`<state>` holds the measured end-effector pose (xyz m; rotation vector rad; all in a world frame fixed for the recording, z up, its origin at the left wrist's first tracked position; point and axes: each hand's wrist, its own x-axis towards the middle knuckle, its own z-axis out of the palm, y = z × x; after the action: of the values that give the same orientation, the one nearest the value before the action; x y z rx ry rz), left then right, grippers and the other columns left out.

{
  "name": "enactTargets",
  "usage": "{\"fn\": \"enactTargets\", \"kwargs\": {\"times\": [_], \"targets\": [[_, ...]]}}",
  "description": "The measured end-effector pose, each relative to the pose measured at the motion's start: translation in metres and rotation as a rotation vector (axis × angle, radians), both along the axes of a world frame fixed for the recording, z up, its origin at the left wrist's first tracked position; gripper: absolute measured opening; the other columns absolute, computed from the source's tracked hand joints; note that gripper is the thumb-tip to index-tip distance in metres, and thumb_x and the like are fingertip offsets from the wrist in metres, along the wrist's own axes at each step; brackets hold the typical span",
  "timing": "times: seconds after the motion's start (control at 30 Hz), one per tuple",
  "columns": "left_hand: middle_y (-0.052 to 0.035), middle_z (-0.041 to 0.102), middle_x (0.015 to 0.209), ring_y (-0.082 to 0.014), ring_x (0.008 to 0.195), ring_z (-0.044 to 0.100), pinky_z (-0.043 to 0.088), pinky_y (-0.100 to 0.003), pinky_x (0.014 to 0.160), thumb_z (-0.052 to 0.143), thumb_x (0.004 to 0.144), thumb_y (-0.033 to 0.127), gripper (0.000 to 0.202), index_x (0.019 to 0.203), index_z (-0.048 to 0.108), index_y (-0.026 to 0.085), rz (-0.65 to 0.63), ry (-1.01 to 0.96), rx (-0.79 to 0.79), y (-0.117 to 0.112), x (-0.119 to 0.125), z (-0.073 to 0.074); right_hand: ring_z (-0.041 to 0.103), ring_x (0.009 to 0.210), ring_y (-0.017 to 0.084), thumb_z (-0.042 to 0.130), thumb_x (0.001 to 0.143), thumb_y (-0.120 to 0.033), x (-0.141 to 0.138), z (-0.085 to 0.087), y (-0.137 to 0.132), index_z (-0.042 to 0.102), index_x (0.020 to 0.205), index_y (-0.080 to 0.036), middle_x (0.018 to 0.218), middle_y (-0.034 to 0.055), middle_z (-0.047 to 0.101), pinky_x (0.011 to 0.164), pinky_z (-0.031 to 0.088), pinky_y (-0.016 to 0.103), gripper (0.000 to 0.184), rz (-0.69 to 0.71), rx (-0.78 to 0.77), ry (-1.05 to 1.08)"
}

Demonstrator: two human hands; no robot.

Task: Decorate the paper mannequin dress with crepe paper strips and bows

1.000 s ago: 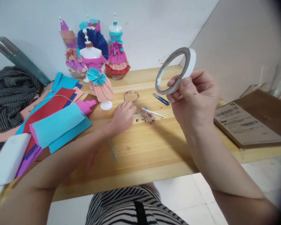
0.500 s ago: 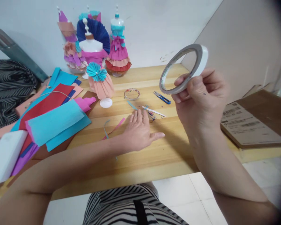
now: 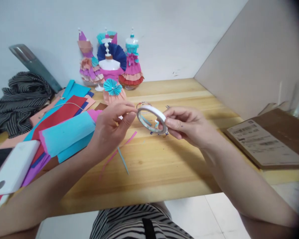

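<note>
A narrow roll of white tape (image 3: 154, 111) is held above the middle of the wooden table, its ring tilted so that the tabletop shows through it. My right hand (image 3: 188, 126) pinches the roll's right side between thumb and fingers. At its left edge, the thumb and forefinger of my left hand (image 3: 112, 127) close together on the rim; whether they grip a loose tape end is too small to see. Under the hands lie a thin pink strip (image 3: 131, 137) and a thin blue-green strip (image 3: 123, 161). Small scraps and a clear ring are partly hidden behind the roll.
Several small dress forms in crepe paper, one with a blue paper rosette (image 3: 112, 87), stand at the back. Coloured paper sheets (image 3: 69, 132), a white device (image 3: 16, 166) and striped cloth (image 3: 27, 99) lie left. A cardboard box (image 3: 279, 139) sits right.
My right hand has lowered the tape roll and brought it leftwards. My left hand has lifted off the table, moved left and closed at the roll's edge. The view has tilted up slightly.
</note>
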<state>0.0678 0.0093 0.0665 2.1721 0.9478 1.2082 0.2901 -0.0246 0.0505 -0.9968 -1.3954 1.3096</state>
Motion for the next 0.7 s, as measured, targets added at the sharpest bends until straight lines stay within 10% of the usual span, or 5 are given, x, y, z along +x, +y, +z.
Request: {"fn": "enactTargets", "kwargs": {"times": [0.17, 0.4, 0.7], "targets": [[-0.0023, 0.066, 0.074, -0.0143, 0.070, 0.056, 0.040, -0.025, 0.060, 0.055, 0.084, 0.031, 0.020, 0.084, 0.071, 0.018, -0.060, 0.203, -0.035, 0.003, -0.010, 0.007, 0.047, 0.042, 0.007, 0.074, 0.073, -0.035, -0.004, 0.021, 0.003, 0.073, 0.079, -0.015, 0.057, -0.0001, 0.060, 0.037, 0.034, 0.020, 0.020, 0.171, 0.031, -0.236], [0.0022, 0.045, 0.053, -0.0096, 0.054, 0.038, 0.030, -0.023, 0.049, 0.052, 0.081, 0.036, 0.030, 0.061, 0.058, 0.015, -0.315, 0.183, -0.401, 0.001, -0.024, 0.006, 0.059, 0.057, 0.012, 0.075, 0.072, -0.030, -0.023, 0.025, 0.007, 0.074, 0.082, -0.018, 0.075, 0.0032, 0.068, 0.050, 0.049, 0.025, 0.016, -0.013, 0.191, -0.210], [0.0023, 0.043, 0.054, -0.0087, 0.048, 0.030, 0.025, -0.024, 0.046, 0.045, 0.086, 0.043, 0.037, 0.064, 0.056, 0.016, -0.111, -0.243, -0.554, 0.000, -0.024, -0.011, 0.069, 0.066, 0.015, 0.071, 0.077, -0.031, -0.036, 0.011, -0.001, 0.060, 0.088, -0.021, 0.112, 0.0068, 0.066, 0.052, 0.053, 0.027, 0.018, -0.248, 0.317, 0.073]]}}
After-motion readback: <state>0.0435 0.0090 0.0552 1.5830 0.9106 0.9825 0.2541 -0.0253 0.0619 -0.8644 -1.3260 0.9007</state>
